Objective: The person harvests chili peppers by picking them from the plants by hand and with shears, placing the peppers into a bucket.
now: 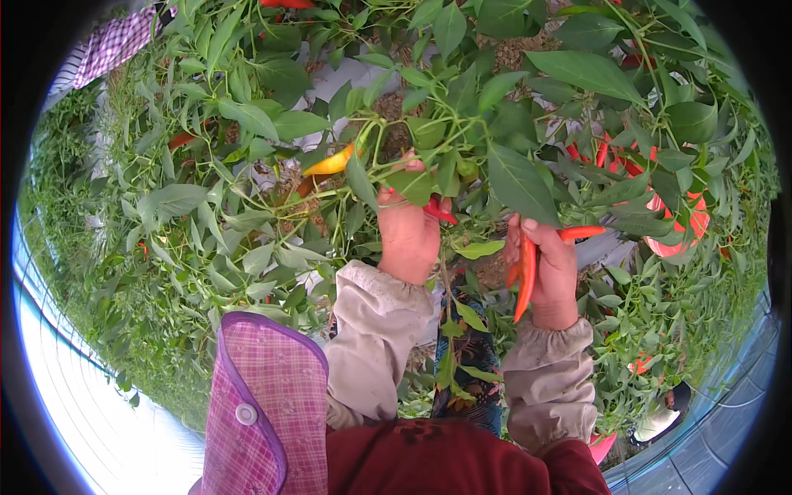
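Note:
My left hand (409, 232) reaches up into a pepper plant, its fingertips partly hidden by a leaf (411, 187). A red chili pepper (440, 212) shows between its fingers and thumb. To the right, my right hand (552, 266) is closed around several red chili peppers (526, 275); some hang down past the thumb and one sticks out to the right. A broad green leaf (523, 182) hangs just above this hand. Up and left of my left hand, a yellow-orange pepper (331, 162) hangs on its stem, with a darker pepper (312, 184) below it.
Red peppers (609, 154) lie at the right behind leaves, near a red-and-white container (677, 226). Plastic ground sheeting (349, 74) and soil (513, 52) show between plants. Plaid cloth on a person (117, 46) appears upper left; another person (662, 414) is lower right.

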`<state>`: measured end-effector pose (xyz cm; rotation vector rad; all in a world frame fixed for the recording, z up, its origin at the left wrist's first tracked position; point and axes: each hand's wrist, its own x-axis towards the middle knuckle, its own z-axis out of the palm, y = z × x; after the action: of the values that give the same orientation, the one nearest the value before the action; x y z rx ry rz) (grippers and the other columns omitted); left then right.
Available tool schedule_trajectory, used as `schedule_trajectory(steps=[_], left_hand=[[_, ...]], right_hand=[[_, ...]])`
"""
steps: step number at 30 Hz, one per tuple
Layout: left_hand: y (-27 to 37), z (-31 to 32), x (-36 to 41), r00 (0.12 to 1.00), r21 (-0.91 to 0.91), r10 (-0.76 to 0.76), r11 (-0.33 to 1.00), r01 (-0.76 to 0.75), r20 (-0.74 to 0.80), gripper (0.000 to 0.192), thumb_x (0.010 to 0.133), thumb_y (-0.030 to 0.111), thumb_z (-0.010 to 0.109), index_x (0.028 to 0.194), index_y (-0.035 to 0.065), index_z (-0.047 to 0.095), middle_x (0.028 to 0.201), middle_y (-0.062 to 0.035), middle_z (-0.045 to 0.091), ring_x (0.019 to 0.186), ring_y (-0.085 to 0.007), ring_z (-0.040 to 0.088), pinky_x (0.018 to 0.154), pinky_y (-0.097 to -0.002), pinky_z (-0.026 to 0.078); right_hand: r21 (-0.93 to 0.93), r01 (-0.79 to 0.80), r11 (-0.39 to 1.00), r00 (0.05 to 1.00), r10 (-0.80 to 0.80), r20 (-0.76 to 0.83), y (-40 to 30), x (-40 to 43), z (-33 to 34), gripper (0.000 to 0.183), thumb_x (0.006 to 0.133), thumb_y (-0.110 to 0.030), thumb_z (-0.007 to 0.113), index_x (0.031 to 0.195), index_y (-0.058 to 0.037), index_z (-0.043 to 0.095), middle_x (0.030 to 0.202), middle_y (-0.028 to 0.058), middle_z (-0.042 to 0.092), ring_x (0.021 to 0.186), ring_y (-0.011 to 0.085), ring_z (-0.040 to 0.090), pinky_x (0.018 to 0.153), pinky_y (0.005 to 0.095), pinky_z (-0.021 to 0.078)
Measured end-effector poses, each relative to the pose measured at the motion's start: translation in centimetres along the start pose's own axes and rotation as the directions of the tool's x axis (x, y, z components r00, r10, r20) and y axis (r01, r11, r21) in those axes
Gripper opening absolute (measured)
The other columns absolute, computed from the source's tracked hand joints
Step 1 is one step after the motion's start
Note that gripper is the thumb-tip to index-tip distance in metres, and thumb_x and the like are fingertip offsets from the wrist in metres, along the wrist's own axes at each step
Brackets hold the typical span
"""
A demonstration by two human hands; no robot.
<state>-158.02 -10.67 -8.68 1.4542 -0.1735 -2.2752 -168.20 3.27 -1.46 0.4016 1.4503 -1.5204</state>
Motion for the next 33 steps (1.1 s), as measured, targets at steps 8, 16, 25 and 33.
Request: schedule_trajectory(steps=[8,16,25,33], left_hand=[[1.2,1.1,-0.1,0.988,0.175,0.136,0.974,-0.146,0.070,0.040,0.092,0.016,0.055,0.127,0.0017,0.042,0.124,-0.0152,0.054,0.104,-0.0296,0.060,0.056,-0.0297,0.049],[-5.2,-0.5,-3.6,0.908,0.680,-0.335,0.729,0.081,0.251,0.040,0.090,0.020,0.062,0.123,0.0002,0.051,0.112,-0.0128,0.059,0.110,-0.0175,0.055,0.078,-0.0305,0.053],[-2.6,-3.2,-3.7,0.936,0.311,-0.347,0.885,0.346,-0.055,0.018,0.090,0.018,0.058,0.103,0.0050,0.059,0.097,-0.0075,0.062,0.084,-0.0167,0.060,0.065,-0.0300,0.051],[-3.5,-4.4,-4.7,0.940,0.214,-0.337,0.915,0.341,-0.057,0.015,0.089,0.016,0.057,0.101,0.0067,0.059,0.093,-0.0073,0.063,0.085,-0.0175,0.060,0.068,-0.0313,0.046]], right_hand=[[0.074,-0.105,0.992,0.987,0.113,-0.112,0.4,-1.5,-5.8,0.014,0.086,-0.013,0.056,0.091,-0.0001,0.052,0.082,0.0146,0.062,0.067,0.0251,0.064,0.065,0.0374,0.0547],[0.182,-0.023,0.983,0.975,0.063,-0.213,5.6,1.0,-0.8,0.011,0.089,-0.011,0.056,0.095,-0.0025,0.056,0.085,0.0075,0.062,0.081,0.0192,0.061,0.072,0.0318,0.0495],[0.095,0.275,0.957,0.718,-0.139,-0.682,2.2,9.9,-14.9,0.009,0.086,-0.011,0.062,0.084,-0.0075,0.054,0.067,0.0008,0.045,0.060,0.0142,0.047,0.063,0.0306,0.0460],[-0.540,0.138,0.830,0.884,-0.349,-0.310,-3.9,19.6,-31.9,0.015,0.086,-0.012,0.063,0.099,-0.0053,0.061,0.085,0.0054,0.060,0.073,0.0194,0.059,0.066,0.0319,0.0502]])
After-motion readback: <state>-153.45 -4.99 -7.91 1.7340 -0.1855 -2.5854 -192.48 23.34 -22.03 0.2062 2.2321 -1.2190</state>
